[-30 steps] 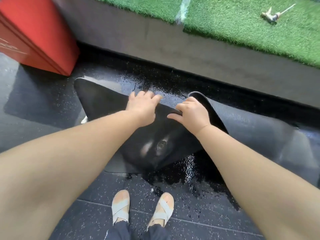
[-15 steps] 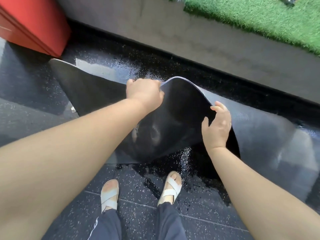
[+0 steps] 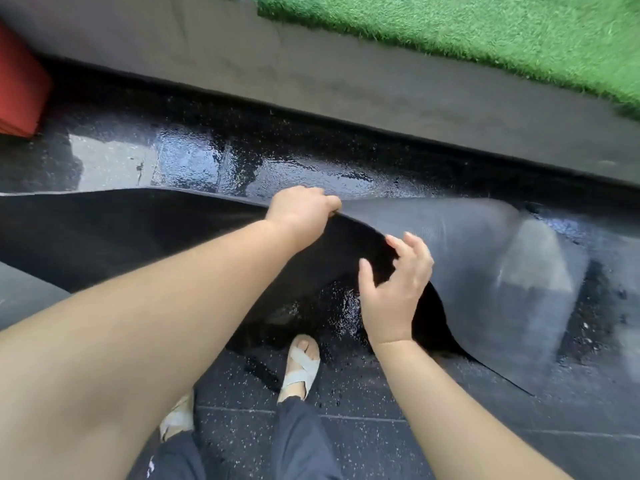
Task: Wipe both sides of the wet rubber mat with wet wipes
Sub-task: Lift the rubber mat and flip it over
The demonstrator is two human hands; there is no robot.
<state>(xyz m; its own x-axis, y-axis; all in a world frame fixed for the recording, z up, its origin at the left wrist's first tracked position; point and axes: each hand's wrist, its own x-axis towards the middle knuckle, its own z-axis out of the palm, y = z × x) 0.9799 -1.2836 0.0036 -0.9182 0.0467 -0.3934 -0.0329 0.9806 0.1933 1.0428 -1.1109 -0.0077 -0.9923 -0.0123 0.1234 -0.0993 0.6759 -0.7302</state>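
Note:
A large black rubber mat (image 3: 485, 251) lies half lifted over the wet speckled floor, its far edge raised and curling toward me. My left hand (image 3: 301, 209) grips that raised edge from above, fingers curled over it. My right hand (image 3: 394, 292) hovers just in front of the mat's lifted underside with fingers spread and holds nothing. The mat's right part slopes down to the floor and shines with water. No wet wipes are in view.
A grey concrete curb (image 3: 346, 81) runs across the back, with green artificial turf (image 3: 485, 32) above it. A red box (image 3: 17, 88) stands at the far left. The wet floor (image 3: 242, 157) glistens behind the mat. My sandalled feet (image 3: 301, 365) stand near the mat's front edge.
My left hand has lifted the mat's edge higher and pulled it to the left. My right hand has let go of the edge and now hovers open. The view tilted down.

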